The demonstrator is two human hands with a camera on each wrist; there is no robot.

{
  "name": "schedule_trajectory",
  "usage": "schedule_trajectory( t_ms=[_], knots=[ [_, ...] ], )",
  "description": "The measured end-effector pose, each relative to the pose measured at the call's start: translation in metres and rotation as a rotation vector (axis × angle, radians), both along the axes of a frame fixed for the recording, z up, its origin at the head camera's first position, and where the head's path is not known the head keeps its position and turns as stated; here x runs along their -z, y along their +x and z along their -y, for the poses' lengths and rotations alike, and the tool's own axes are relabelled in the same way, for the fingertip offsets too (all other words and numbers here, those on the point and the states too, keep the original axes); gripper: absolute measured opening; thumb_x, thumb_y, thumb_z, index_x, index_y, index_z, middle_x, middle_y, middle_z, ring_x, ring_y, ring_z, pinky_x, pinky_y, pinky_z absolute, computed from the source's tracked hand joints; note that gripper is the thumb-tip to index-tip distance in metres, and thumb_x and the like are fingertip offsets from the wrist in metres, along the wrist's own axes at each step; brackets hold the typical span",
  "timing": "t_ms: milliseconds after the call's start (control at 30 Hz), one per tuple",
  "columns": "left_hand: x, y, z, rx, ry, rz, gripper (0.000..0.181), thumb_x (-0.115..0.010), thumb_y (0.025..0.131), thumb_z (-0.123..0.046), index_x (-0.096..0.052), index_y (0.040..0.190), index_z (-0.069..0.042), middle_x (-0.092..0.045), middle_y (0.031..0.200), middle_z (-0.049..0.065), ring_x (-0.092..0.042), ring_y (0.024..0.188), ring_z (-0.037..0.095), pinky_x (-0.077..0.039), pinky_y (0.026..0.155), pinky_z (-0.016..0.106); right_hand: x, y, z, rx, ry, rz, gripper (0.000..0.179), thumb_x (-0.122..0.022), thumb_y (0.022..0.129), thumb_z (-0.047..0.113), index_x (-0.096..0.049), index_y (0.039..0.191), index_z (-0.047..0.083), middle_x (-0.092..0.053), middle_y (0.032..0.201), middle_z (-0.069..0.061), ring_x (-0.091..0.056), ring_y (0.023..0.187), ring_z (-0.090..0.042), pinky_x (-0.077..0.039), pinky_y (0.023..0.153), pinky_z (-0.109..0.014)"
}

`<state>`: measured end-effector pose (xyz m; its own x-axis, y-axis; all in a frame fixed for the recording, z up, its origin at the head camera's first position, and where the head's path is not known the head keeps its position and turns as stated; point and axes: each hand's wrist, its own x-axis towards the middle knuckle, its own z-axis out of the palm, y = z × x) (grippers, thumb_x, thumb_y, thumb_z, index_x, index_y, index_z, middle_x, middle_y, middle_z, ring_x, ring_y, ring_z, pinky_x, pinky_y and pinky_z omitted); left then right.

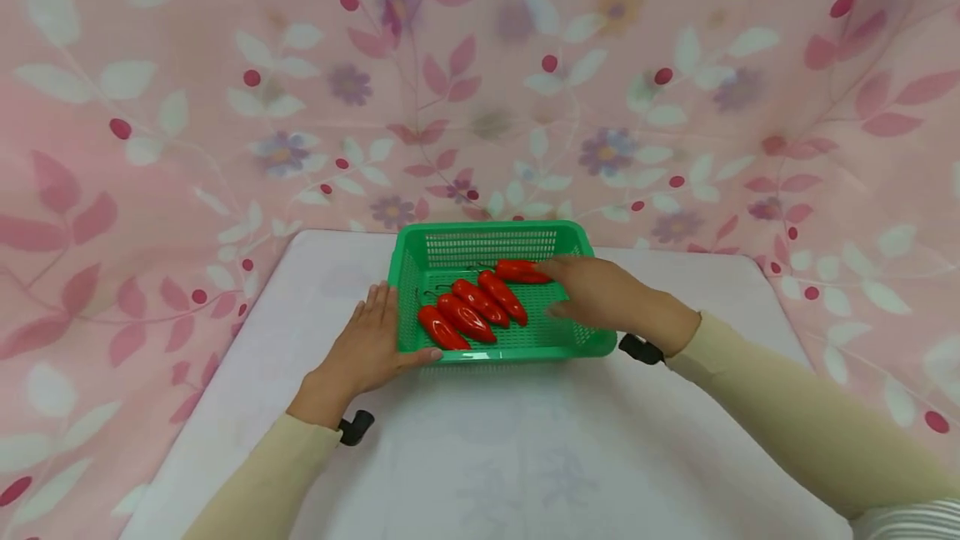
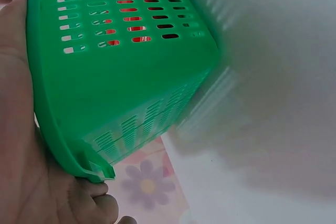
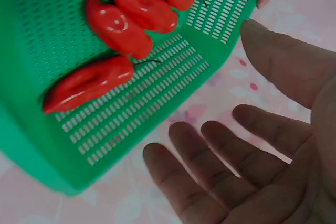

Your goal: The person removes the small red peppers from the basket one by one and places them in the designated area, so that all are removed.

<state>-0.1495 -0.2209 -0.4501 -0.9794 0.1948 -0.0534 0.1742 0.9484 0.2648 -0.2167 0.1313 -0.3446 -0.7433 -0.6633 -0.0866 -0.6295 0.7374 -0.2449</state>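
Observation:
A green plastic basket (image 1: 525,353) with slotted walls holds several glossy red chili peppers (image 1: 466,317), most of them lying slantwise in a row at its left. My left hand (image 1: 366,350) rests against the basket's front left corner, thumb along the front rim and fingers extended up the left side. In the left wrist view its palm (image 2: 21,114) touches the rim. Over the right part of the basket hovers my right hand (image 1: 611,294), its fingers overlapping the rearmost pepper (image 1: 521,271). The right wrist view shows those fingers (image 3: 191,156) spread, apart from the peppers, holding nothing.
A white-covered table (image 1: 480,457) bears the basket near its back edge. Behind it hangs a pink floral cloth (image 1: 480,90). Each wrist wears a small black device, one on the left (image 1: 356,427) and one on the right (image 1: 641,349).

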Motion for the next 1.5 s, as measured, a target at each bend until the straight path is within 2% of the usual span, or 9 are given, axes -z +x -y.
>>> schedule_trajectory(
  t_ms=[100, 200, 400, 533, 867, 1067, 1267, 1500],
  knots=[
    [-0.001, -0.001, -0.001, -0.005, 0.019, 0.009, 0.136, -0.056, 0.084, -0.089, -0.013, 0.164, 0.012, -0.013, 0.173, 0.03, -0.01, 0.162, 0.048, -0.017, 0.131, 0.06, 0.001, -0.018, 0.022, -0.051, -0.064, 0.092, 0.065, -0.082, 0.094, 0.023, -0.057, 0.152, 0.008, -0.059, 0.153, -0.013, -0.054, 0.143, -0.035, -0.048, 0.116, -0.053],
    [-0.001, -0.002, -0.002, -0.009, 0.03, 0.018, 0.134, -0.059, 0.085, -0.087, -0.012, 0.164, 0.01, -0.011, 0.174, 0.028, -0.009, 0.162, 0.047, -0.018, 0.131, 0.059, 0.011, -0.037, 0.04, -0.077, -0.103, 0.173, 0.064, -0.079, 0.095, 0.022, -0.055, 0.154, 0.01, -0.06, 0.153, -0.009, -0.055, 0.142, -0.034, -0.047, 0.117, -0.053],
    [-0.004, 0.0, 0.0, -0.015, 0.024, 0.038, 0.133, -0.06, 0.085, -0.086, -0.011, 0.165, 0.009, -0.009, 0.175, 0.027, -0.008, 0.163, 0.046, -0.017, 0.131, 0.059, 0.04, -0.072, 0.062, -0.031, -0.131, 0.328, 0.066, -0.076, 0.097, 0.019, -0.05, 0.158, 0.011, -0.06, 0.151, -0.016, -0.058, 0.137, -0.039, -0.051, 0.112, -0.055],
    [-0.005, 0.001, 0.002, -0.012, 0.021, 0.04, 0.132, -0.061, 0.086, -0.084, -0.012, 0.165, 0.009, -0.01, 0.175, 0.026, -0.009, 0.163, 0.045, -0.017, 0.131, 0.059, 0.055, -0.085, 0.068, 0.007, -0.139, 0.394, 0.067, -0.075, 0.098, 0.017, -0.048, 0.158, 0.009, -0.058, 0.152, -0.021, -0.055, 0.14, -0.041, -0.051, 0.112, -0.055],
    [-0.006, 0.001, 0.002, -0.005, 0.033, 0.049, 0.132, -0.061, 0.086, -0.084, -0.01, 0.165, 0.008, -0.009, 0.175, 0.025, -0.008, 0.163, 0.045, -0.016, 0.131, 0.057, 0.082, -0.097, 0.067, 0.065, -0.156, 0.444, 0.066, -0.076, 0.095, 0.01, -0.051, 0.156, 0.009, -0.059, 0.151, -0.02, -0.056, 0.136, -0.038, -0.053, 0.11, -0.053],
    [-0.003, 0.0, 0.004, -0.011, 0.035, 0.051, 0.133, -0.059, 0.085, -0.086, -0.009, 0.166, 0.007, -0.008, 0.176, 0.023, -0.008, 0.164, 0.043, -0.016, 0.132, 0.056, 0.095, -0.101, 0.071, 0.083, -0.132, 0.445, 0.067, -0.077, 0.093, 0.011, -0.052, 0.156, 0.01, -0.061, 0.147, -0.018, -0.058, 0.132, -0.036, -0.053, 0.11, -0.053],
    [0.002, 0.0, 0.005, -0.012, 0.047, 0.042, 0.133, -0.059, 0.084, -0.087, -0.009, 0.166, 0.006, -0.007, 0.177, 0.022, -0.006, 0.164, 0.043, -0.015, 0.132, 0.056, 0.102, -0.105, 0.073, 0.096, -0.133, 0.46, 0.068, -0.077, 0.093, 0.01, -0.051, 0.156, 0.01, -0.061, 0.148, -0.018, -0.058, 0.134, -0.036, -0.052, 0.112, -0.051],
    [0.001, 0.0, 0.005, -0.013, 0.061, 0.042, 0.132, -0.061, 0.085, -0.084, -0.009, 0.166, 0.006, -0.006, 0.177, 0.022, -0.006, 0.164, 0.042, -0.016, 0.132, 0.056, 0.107, -0.106, 0.076, 0.129, -0.158, 0.501, 0.07, -0.077, 0.093, 0.01, -0.05, 0.158, 0.011, -0.058, 0.151, -0.019, -0.055, 0.138, -0.037, -0.05, 0.115, -0.052]
  ],
)
